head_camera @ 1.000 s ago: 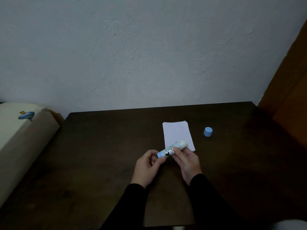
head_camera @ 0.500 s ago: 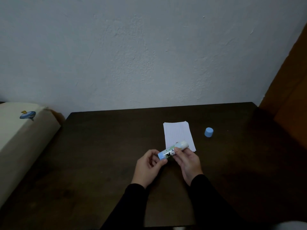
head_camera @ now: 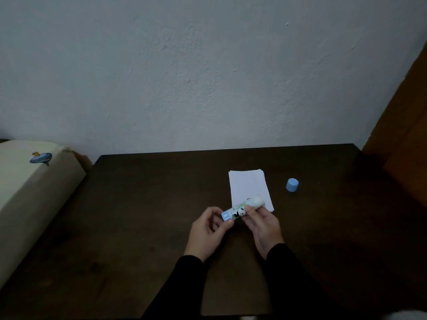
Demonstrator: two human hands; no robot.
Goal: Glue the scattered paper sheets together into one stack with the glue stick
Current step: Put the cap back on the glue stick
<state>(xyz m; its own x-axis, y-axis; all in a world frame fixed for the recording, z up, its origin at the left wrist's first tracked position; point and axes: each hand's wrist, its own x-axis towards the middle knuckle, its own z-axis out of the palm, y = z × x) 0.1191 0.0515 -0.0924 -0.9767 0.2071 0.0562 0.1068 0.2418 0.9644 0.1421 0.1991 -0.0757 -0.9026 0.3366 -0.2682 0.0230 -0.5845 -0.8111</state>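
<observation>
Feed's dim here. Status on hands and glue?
Both hands on glue stick: left hand pinches base, right hand grips barrel. Cap off, beside paper stack. Nothing blocking.

The paper stack [head_camera: 249, 188] has its near edge covered by the glue stick [head_camera: 240, 209] and the right hand [head_camera: 262, 224] — sheet count too fine to tell. Print on the stick is too small to read. Left of the stack, the cream box [head_camera: 27, 195] is cut off by the frame edge. Both sleeves [head_camera: 300, 280] run out of the bottom edge — arms unseen.
</observation>
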